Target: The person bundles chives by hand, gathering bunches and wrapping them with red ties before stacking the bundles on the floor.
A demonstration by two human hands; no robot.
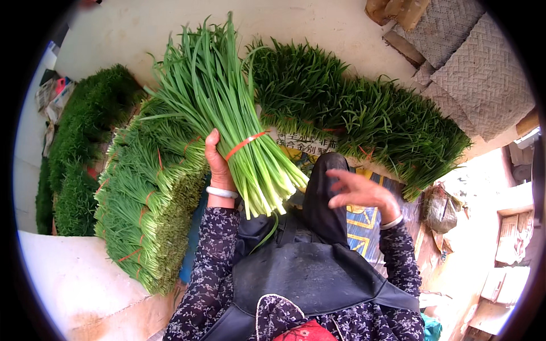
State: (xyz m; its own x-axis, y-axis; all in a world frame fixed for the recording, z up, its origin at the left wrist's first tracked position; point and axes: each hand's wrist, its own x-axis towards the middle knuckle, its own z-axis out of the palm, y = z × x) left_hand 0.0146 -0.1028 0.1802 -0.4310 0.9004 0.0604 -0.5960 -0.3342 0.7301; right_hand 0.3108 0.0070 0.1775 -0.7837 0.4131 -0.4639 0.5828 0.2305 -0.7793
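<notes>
My left hand, with a pale bracelet at the wrist, grips a large bunch of long green leafy stalks, bound with an orange band. The bunch tilts, its leaves pointing up and away and its pale cut ends down toward the right. My right hand is apart from it, over my raised knee in dark covering, fingers spread and slightly bent, nothing in them. A dark apron covers my lap, and a loose leaf hangs below the bunch.
Stacked banded bundles lie at my left, with darker greens beyond. A curved row of darker bunches spans the back right. Quilted grey mats lie top right, a crumpled sack at right, pale boards lower left.
</notes>
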